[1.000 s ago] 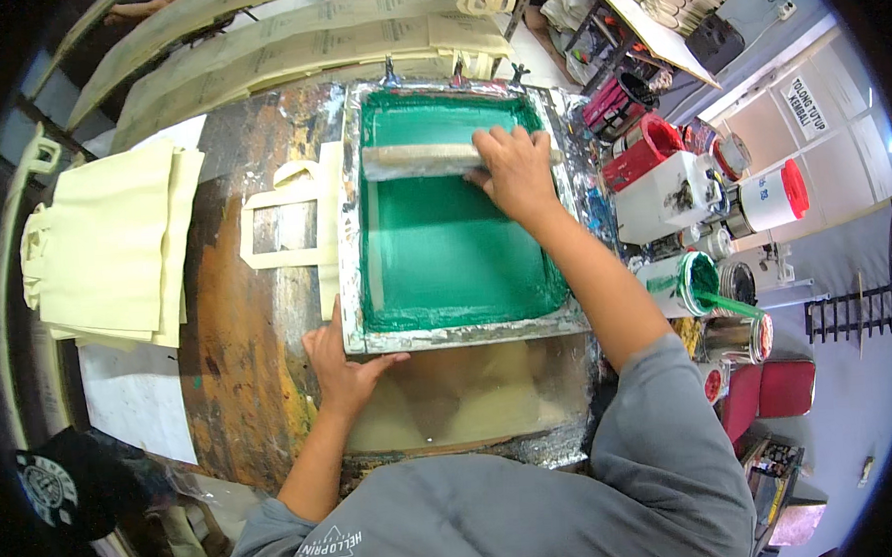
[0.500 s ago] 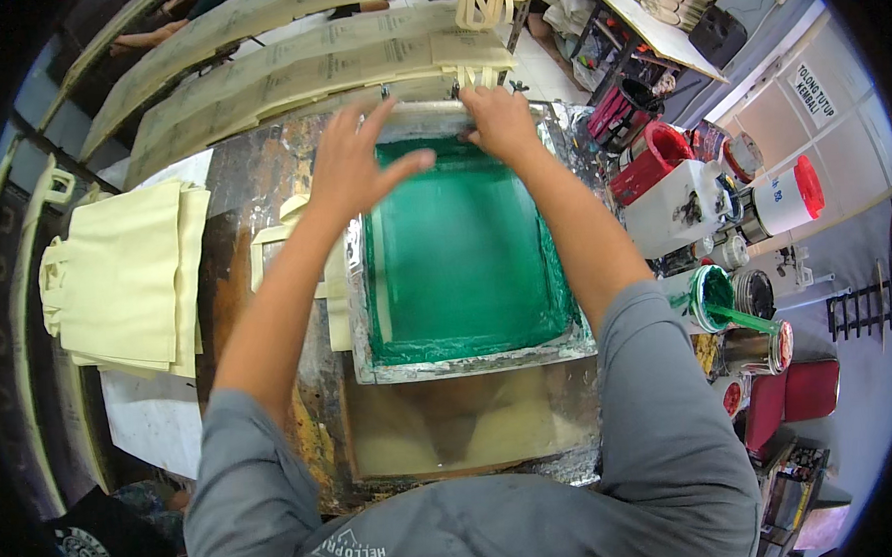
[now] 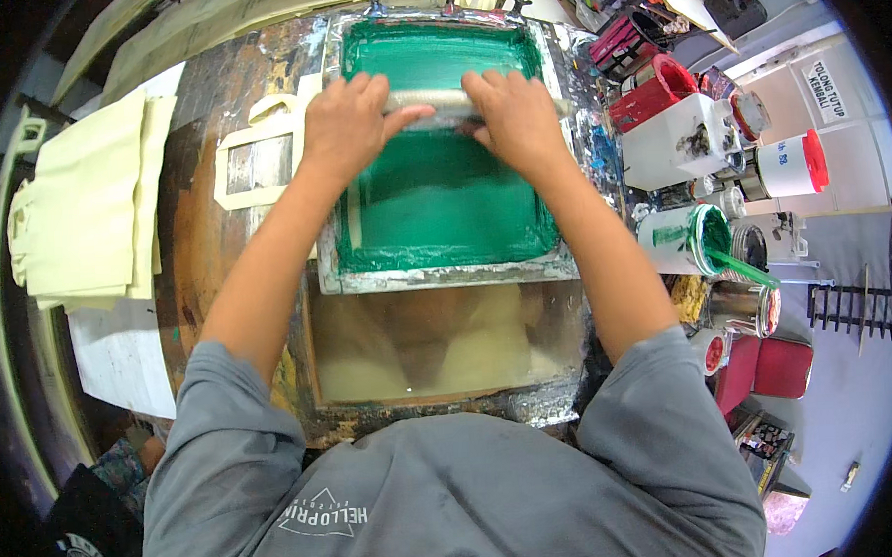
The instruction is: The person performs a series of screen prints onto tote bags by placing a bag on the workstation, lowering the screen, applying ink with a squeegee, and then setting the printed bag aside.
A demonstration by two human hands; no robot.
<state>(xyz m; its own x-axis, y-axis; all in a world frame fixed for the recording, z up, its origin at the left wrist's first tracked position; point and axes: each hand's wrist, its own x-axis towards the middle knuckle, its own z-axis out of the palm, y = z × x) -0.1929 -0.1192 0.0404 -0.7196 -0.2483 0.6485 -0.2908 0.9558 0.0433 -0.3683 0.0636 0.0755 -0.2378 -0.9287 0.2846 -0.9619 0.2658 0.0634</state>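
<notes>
A pale, wide squeegee spans the screen-printing frame from side to side. My left hand is wrapped over its left part, thumb pointing inward. Toward its other end, my right hand grips it the same way. Green ink covers the mesh and lies thicker along the inner edges. From under the frame's left side sticks out a cream fabric bag, its handle loop lying flat. The squeegee's lower edge is hidden by blur and my hands.
A stack of cream bags lies at the left. Clamps stand at the frame's far edge. On the right are a tub of green ink with a green stick, a white jerrycan and a red container.
My left hand, open and blurred before, has closed on the squeegee. Both hands and the squeegee have come from the frame's far end toward its middle. The view has tilted nearer to me.
</notes>
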